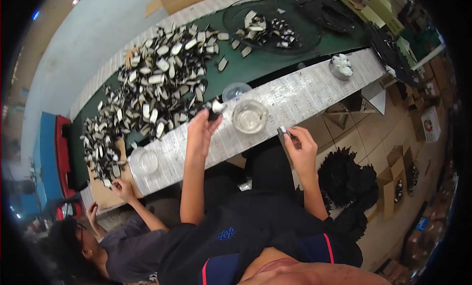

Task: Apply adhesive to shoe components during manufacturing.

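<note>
In the left hand (198, 133) a black-and-white piece (216, 107) is held over the counter (295, 93), near a clear bowl (250, 131) — in the right hand (304, 146) a dark object (282, 132) is pinched beside the counter's edge — and a heap (157, 78) is spread leftward

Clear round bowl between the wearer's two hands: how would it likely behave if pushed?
The clear round bowl would probably slide rather than tip, as it looks wide and low. Its shiny wall may be slippery. What looks like clear liquid inside could slosh.
</note>
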Available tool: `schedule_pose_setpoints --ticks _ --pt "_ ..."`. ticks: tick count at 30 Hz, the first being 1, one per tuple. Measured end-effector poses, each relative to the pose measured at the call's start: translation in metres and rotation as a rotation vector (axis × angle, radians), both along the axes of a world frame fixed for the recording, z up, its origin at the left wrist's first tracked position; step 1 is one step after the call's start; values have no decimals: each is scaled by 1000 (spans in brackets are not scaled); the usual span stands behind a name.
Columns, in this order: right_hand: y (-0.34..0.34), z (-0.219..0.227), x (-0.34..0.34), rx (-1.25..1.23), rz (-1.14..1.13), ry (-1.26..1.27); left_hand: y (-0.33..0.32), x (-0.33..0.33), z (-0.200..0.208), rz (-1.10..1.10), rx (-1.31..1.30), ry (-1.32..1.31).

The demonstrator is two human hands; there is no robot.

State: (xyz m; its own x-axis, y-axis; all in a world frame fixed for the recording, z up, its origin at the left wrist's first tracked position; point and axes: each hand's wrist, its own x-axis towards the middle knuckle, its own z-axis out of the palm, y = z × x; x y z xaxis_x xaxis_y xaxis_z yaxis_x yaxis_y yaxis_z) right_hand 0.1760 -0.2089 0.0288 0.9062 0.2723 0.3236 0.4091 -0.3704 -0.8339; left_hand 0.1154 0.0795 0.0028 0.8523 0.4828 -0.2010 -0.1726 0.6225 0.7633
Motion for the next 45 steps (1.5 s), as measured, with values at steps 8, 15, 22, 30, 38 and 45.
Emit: schedule_pose_setpoints --ticks 8,15,22,30,38,45 --pt "-21 -15 12 293 -120 192 63 216 63 15 724 -42" --pt "-23 -24 9 436 -26 455 150 240 -111 55 1657 444" --pt "-28 -13 0 374 -66 377 108 224 -97 187 1487 307" --pt "-29 -34 0 353 -68 386 41 27 -49 288 1489 334" --pt "6 -19 4 313 25 346 19 -100 -71 116 1954 350" --pt "10 -24 -3 291 27 382 19 -103 -51 234 1724 354"
